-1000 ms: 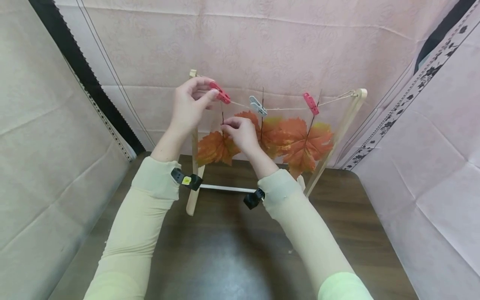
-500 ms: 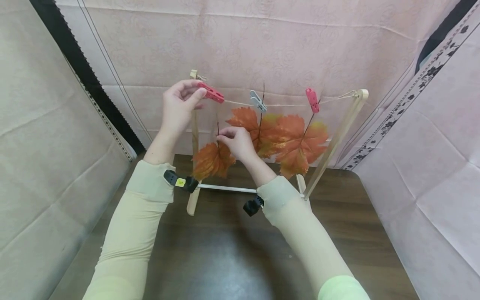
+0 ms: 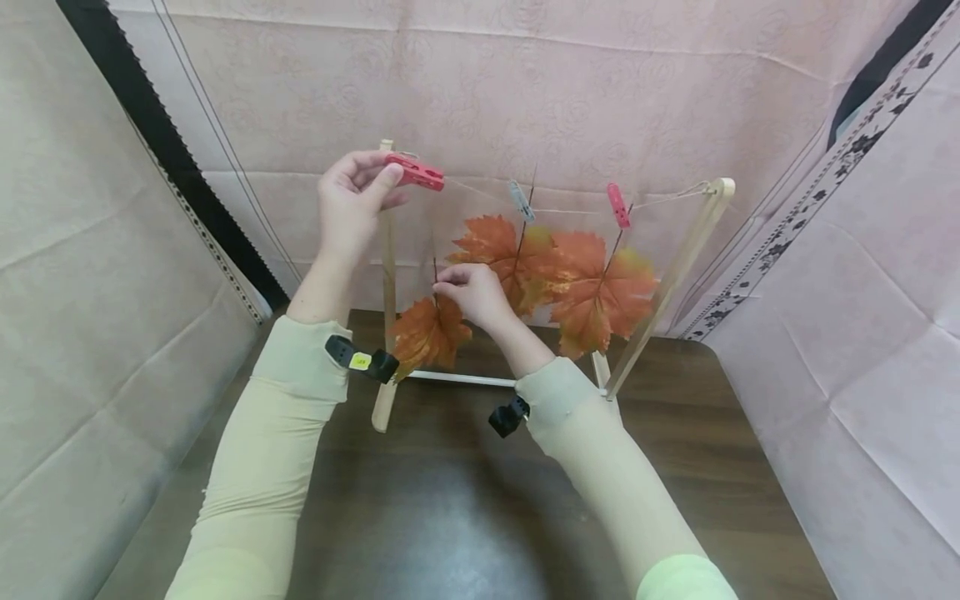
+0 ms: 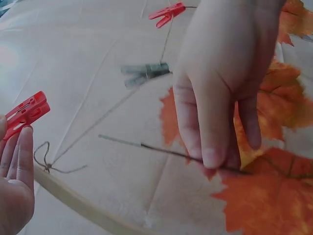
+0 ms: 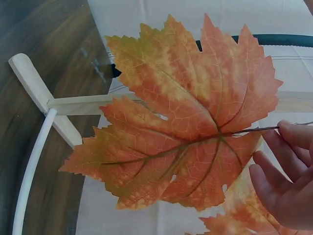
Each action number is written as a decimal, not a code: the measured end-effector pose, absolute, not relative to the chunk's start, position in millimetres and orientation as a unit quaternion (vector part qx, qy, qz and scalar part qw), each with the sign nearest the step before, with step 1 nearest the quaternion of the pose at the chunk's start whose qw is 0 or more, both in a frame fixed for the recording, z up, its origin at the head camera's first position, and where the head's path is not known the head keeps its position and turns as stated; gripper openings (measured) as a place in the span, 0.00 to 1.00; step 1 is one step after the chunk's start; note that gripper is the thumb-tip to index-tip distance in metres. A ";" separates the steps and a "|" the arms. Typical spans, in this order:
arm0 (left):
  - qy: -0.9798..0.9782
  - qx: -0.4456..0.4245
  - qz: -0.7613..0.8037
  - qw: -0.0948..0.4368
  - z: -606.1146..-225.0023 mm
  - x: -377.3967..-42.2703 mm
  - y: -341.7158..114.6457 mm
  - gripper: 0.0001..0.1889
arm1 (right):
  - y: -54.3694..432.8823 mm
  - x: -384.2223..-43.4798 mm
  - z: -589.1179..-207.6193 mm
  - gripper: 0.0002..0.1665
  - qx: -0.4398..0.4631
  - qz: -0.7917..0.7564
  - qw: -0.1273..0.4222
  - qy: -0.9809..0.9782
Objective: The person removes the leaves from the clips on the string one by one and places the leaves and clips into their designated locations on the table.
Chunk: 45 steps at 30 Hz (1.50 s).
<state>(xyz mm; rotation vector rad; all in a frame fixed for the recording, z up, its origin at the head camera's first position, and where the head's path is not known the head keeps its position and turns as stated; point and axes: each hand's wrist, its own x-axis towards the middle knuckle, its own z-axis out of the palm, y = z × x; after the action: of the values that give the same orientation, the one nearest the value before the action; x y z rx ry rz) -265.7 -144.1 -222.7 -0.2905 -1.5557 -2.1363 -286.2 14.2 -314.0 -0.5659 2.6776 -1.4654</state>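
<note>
My left hand (image 3: 348, 200) pinches a red clothespin (image 3: 416, 172) between thumb and fingers, near the top of the rack's left post. In the left wrist view this clothespin (image 4: 28, 111) looks apart from the string. Lower down, my right hand (image 3: 476, 293) holds an orange artificial maple leaf (image 3: 429, 333) by its thin dark stem (image 4: 171, 152), the blade hanging below the fingertips. A grey clothespin (image 3: 521, 201) and another red clothespin (image 3: 618, 206) hold two more leaves on the string, a middle leaf (image 3: 498, 254) and a right leaf (image 3: 600, 292).
The wooden rack has a left post (image 3: 388, 275), a right post (image 3: 671, 287) and a white crossbar (image 3: 465, 379) low between them. Thin string (image 3: 558, 211) runs between the post tops. It stands on a dark wooden table (image 3: 450, 500), with pale cloth (image 3: 525, 92) behind.
My left hand has moved left and slightly up with the red clothespin, away from the leaf stem. My right hand has lowered the leaf a little. The hanging leaves have swayed.
</note>
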 end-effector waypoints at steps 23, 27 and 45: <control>-0.577 -0.080 -0.792 0.183 -292.0 -240.9 -185.6 0.02 | 64.2 -274.4 -314.1 0.10 -0.218 -0.485 0.061 0.845; -0.587 -0.052 -0.787 0.181 -310.9 -234.0 -194.7 0.03 | 75.7 -272.3 -316.4 0.09 -0.240 -0.475 0.079 0.843; -0.674 0.056 -0.736 0.022 -401.5 -206.7 -229.9 0.18 | 155.2 -261.3 -346.5 0.08 -0.310 -0.381 0.185 0.851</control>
<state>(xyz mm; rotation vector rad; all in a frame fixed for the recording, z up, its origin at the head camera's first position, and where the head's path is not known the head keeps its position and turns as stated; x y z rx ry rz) -206.7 -229.9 -401.5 0.1745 -2.0884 -2.2817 -261.3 155.2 -346.5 -0.8740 2.3995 -1.0727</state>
